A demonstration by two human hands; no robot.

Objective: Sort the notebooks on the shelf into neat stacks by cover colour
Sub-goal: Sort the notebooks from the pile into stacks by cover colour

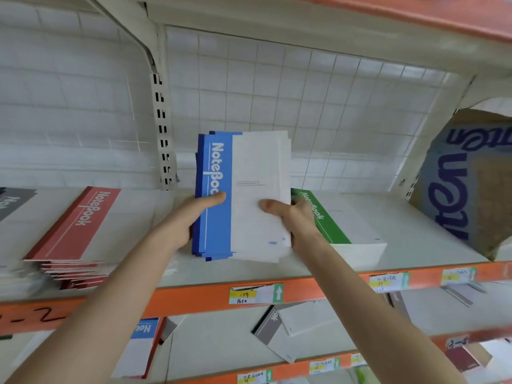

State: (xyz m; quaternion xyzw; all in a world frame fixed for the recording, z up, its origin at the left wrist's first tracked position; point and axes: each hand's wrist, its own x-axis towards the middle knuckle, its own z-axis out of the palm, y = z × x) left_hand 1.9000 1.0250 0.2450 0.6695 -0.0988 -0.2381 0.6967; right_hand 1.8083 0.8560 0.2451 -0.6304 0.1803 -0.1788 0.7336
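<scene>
A stack of blue-and-white notebooks stands tilted up from the shelf, its lower edge near the shelf board. My left hand grips the blue spine side, thumb across the front cover. My right hand holds the white side, thumb on the cover. To the left lies a fanned stack of red notebooks. A green stack lies flat just behind my right hand. A grey notebook shows at the far left edge.
A brown cardboard box with blue lettering leans at the shelf's right end. Orange rails with price tags front each shelf. The lower shelf holds a blue notebook and loose grey ones. White wire grid backs the shelf.
</scene>
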